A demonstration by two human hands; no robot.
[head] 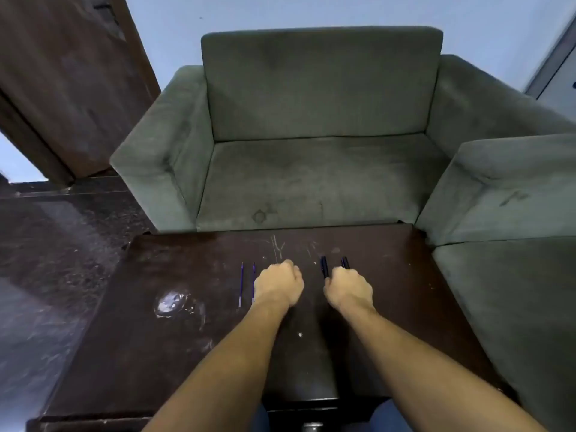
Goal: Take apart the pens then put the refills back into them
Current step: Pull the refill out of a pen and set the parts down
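Two thin violet-blue plastic refills [240, 285] lying parallel on scratched dark brown wooden table [156, 338], just left of left hand [277, 286], its fingers curled under, contents hidden, two black pen barrels [324, 266] side by side at right hand [349, 291], fingers curled at their near ends, grip unclear

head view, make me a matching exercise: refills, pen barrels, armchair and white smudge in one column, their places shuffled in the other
1 refills
2 black pen barrels
3 green armchair
4 white smudge

a beyond the table's far edge
b at the right hand
c on the table, farthest left
d just left of the left hand

Pairs: 1-d, 2-b, 3-a, 4-c
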